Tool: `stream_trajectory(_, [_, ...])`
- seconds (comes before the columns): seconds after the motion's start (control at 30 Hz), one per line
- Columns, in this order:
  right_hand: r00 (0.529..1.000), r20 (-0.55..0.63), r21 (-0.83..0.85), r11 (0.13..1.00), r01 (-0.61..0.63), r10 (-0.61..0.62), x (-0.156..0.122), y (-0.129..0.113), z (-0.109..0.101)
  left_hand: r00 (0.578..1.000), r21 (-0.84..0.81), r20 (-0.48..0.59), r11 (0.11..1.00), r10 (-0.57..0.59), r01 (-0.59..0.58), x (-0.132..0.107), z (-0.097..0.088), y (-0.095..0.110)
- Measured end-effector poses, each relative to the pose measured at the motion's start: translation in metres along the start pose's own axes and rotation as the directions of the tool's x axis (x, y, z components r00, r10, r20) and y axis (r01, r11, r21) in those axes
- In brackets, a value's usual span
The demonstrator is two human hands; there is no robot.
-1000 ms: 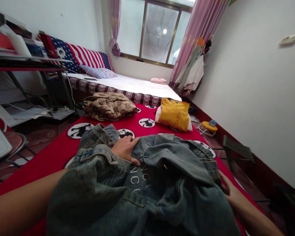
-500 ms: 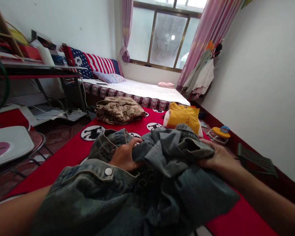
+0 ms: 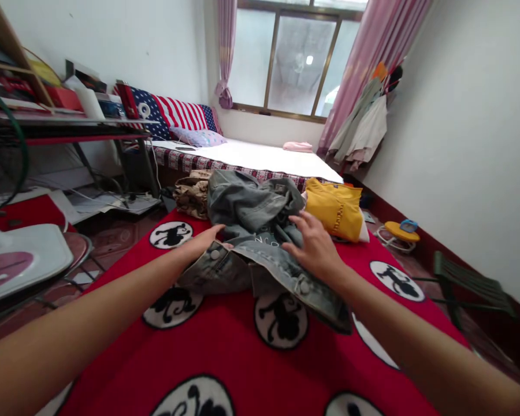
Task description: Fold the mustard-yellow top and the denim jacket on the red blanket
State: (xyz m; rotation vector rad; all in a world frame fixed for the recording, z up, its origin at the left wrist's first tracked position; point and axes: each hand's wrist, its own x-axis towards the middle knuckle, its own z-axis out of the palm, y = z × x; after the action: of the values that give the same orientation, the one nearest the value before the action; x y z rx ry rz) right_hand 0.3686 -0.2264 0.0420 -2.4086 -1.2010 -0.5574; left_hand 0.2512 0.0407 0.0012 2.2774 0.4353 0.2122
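- A crumpled grey-blue denim jacket point(image 3: 251, 214) lies bunched on a red rug with round black-and-white prints point(image 3: 225, 358); its folds hide most of its lettering.
- The left hand point(image 3: 201, 238) is open, its fingertips at the jacket's snap-buttoned edge, with no pinch showing.
- The right hand point(image 3: 314, 245) is spread over the denim; whether it presses, I cannot tell.
- A brown patterned fabric bundle point(image 3: 191, 196) sits mostly hidden behind the jacket, and a folded yellow garment point(image 3: 334, 209) lies just right of it.

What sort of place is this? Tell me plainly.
Most likely a small bedroom: a low bed with a pillow sits under the window, and clothes hang by the wall.
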Motion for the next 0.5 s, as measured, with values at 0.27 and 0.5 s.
stream_trajectory(0.27, [0.900,0.258,-0.093,0.936,-0.339,0.351,-0.081,0.016,0.019,0.963,0.662,0.226,0.702,0.145,-0.261,-0.088,0.007,0.043])
stream_trajectory(0.5, [0.952,0.129,0.345,0.887,-0.307,0.279,-0.060,0.035,-0.006,0.950,0.621,0.138,0.723,0.280,-0.303,-0.115,-0.011,0.073])
